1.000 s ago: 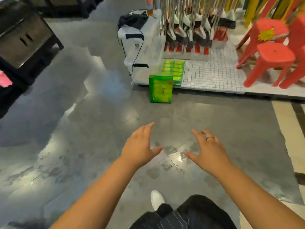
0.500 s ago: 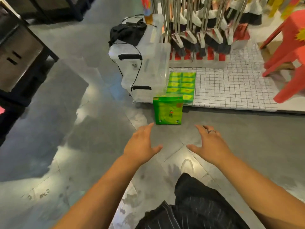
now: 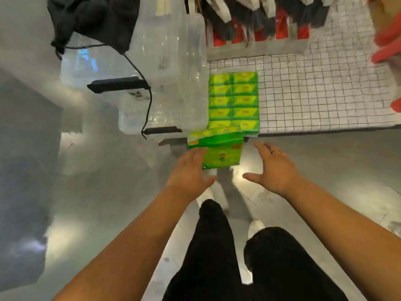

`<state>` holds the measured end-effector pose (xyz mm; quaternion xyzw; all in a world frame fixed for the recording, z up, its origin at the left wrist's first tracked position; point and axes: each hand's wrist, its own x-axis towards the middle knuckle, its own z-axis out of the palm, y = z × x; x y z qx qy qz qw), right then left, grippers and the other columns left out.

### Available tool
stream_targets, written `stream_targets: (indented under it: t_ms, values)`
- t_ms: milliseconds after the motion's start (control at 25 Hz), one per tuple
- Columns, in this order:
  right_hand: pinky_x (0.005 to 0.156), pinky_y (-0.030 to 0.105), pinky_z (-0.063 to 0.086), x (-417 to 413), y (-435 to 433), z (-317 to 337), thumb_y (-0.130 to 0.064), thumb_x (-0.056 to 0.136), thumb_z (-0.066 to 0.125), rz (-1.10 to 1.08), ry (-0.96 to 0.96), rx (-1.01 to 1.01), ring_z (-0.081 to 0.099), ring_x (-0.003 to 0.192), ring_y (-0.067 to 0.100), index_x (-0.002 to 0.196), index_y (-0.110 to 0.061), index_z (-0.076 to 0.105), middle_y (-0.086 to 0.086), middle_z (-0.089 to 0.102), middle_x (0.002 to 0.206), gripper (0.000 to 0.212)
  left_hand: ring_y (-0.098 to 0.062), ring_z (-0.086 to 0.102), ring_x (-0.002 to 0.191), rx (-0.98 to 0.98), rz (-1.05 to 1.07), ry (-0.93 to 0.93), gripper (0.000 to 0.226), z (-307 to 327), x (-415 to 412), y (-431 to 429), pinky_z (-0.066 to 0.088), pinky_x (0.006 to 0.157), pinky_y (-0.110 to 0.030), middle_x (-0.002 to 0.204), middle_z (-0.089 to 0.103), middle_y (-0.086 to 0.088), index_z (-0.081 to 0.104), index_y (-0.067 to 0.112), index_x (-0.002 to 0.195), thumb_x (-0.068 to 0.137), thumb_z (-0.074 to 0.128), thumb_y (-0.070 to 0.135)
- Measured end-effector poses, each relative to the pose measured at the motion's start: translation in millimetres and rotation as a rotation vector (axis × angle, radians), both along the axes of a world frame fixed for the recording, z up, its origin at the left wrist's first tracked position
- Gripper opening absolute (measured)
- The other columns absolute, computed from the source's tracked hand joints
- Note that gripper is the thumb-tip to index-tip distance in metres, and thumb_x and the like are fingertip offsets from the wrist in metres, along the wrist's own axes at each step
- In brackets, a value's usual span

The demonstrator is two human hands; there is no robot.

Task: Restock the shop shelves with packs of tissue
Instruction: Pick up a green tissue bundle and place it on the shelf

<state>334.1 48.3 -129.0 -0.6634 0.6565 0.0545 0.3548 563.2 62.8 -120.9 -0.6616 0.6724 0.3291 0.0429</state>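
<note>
The pack of tissue (image 3: 219,152), a green plastic-wrapped bundle, stood on the grey floor (image 3: 108,192) against the front edge of a low display platform (image 3: 325,98). The left hand (image 3: 188,172) was spread open, fingers loosely extended, its fingertips overlapping the pack's left side; whether they actually pressed on the wrapper could not be told. The right hand (image 3: 274,168) was also open, thumb stretched out toward the left, and it hung just beside the pack's right side without touching it, empty. A ring (image 3: 275,151) showed on one of its fingers. Both bare forearms reached forward from the bottom of the view, above dark trousers (image 3: 217,246) and white shoes (image 3: 255,228).

Behind the pack, more green tissue packs (image 3: 234,101) lay flat in two columns on the platform, whose top was covered with a white sheet printed in a black grid. Just left of them stood clear plastic storage boxes (image 3: 165,83) with black latches, a black cloth (image 3: 93,20) draped over the top and a black cord (image 3: 147,101) trailing down the front. At the back of the platform a row of red, black and white items was too blurred to identify. Red plastic furniture (image 3: 388,46) edged into the right side. The floor was polished and reflected the overhead light in pale patches.
</note>
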Motion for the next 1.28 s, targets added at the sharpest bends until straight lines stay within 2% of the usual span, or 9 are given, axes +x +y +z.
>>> stream_targets:
  t_ms: [160,360,560,680,760,920,1080,1160,1280]
  values:
    - [0.110,0.049,0.032,15,-85,-130,-0.050,0.072,0.077,-0.035,-0.033,-0.039,0.031,0.137,0.037,0.151,-0.016,0.025,0.017,0.028,0.152,0.102,-0.026,0.022,0.142,-0.013,-0.046,0.015,0.087,-124,-4,-78,0.026,0.114,-0.040,0.154,0.025,-0.009,0.022,0.020,0.150,0.081,0.071,0.042]
    - [0.111,0.050,0.031,11,-148,-281,-0.044,0.067,0.083,0.037,-0.025,-0.045,0.029,0.137,0.041,0.152,-0.016,0.024,0.016,0.022,0.156,0.107,-0.028,0.017,0.145,0.024,-0.172,-0.068,0.087,-267,-10,-122,0.016,0.117,-0.037,0.158,0.017,-0.011,0.018,0.020,0.151,0.083,0.067,0.043]
    - [0.105,0.055,0.037,-1,-157,-367,-0.033,0.064,0.088,0.161,-0.112,-0.010,0.031,0.136,0.046,0.152,-0.016,0.025,0.016,0.011,0.160,0.109,-0.034,0.012,0.146,-0.040,-0.299,-0.162,0.098,-340,-16,-143,0.013,0.119,-0.045,0.159,0.012,-0.015,0.014,0.016,0.152,0.079,0.071,0.046]
    - [0.091,0.054,0.048,-6,-132,-381,-0.019,0.067,0.085,0.128,-0.194,-0.107,0.042,0.128,0.047,0.149,-0.015,0.032,0.016,0.013,0.159,0.098,-0.035,0.014,0.145,-0.001,-0.369,-0.231,0.109,-356,-23,-163,0.013,0.117,-0.046,0.158,0.012,-0.016,0.011,0.020,0.153,0.071,0.074,0.052]
    - [0.083,0.052,0.051,-11,-117,-386,-0.015,0.067,0.084,0.078,-0.245,-0.152,0.048,0.123,0.045,0.146,-0.018,0.036,0.015,0.017,0.159,0.093,-0.037,0.028,0.138,0.021,-0.457,-0.290,0.118,-366,-32,-172,0.022,0.113,-0.047,0.152,0.024,-0.017,0.008,0.021,0.153,0.063,0.074,0.060]
    - [0.081,0.040,0.051,-20,-105,-389,-0.014,0.070,0.082,-0.025,-0.307,-0.116,0.051,0.121,0.036,0.147,-0.024,0.031,0.001,0.010,0.162,0.092,-0.037,0.050,0.111,0.000,-0.471,-0.305,0.107,-368,-41,-167,0.038,0.096,-0.047,0.126,0.045,-0.014,0.020,0.021,0.149,0.062,0.072,0.056]
    - [0.100,0.030,0.040,-30,-93,-364,-0.023,0.075,0.082,-0.286,-0.444,-0.005,0.036,0.133,0.015,0.151,-0.020,0.023,0.002,0.024,0.156,0.096,-0.035,0.055,0.108,0.009,-0.318,-0.181,0.097,-343,-32,-154,0.047,0.091,-0.048,0.124,0.052,-0.012,0.035,0.021,0.141,0.059,0.076,0.053]
    - [0.103,0.024,0.032,-37,-79,-346,-0.026,0.074,0.083,-0.434,-0.472,0.084,0.034,0.132,0.009,0.151,-0.021,0.022,0.001,0.028,0.152,0.098,-0.031,0.054,0.110,0.024,-0.163,-0.090,0.095,-318,-29,-144,0.047,0.093,-0.044,0.125,0.053,-0.010,0.038,0.022,0.140,0.058,0.079,0.050]
    - [0.100,0.017,0.035,-48,-53,-308,-0.025,0.073,0.084,-0.602,-0.544,0.170,0.038,0.126,0.009,0.146,-0.031,0.028,-0.006,0.032,0.140,0.092,-0.018,0.051,0.111,0.132,0.139,0.118,0.094,-264,-23,-132,0.045,0.091,-0.035,0.121,0.051,0.002,0.037,0.024,0.139,0.060,0.088,0.029]
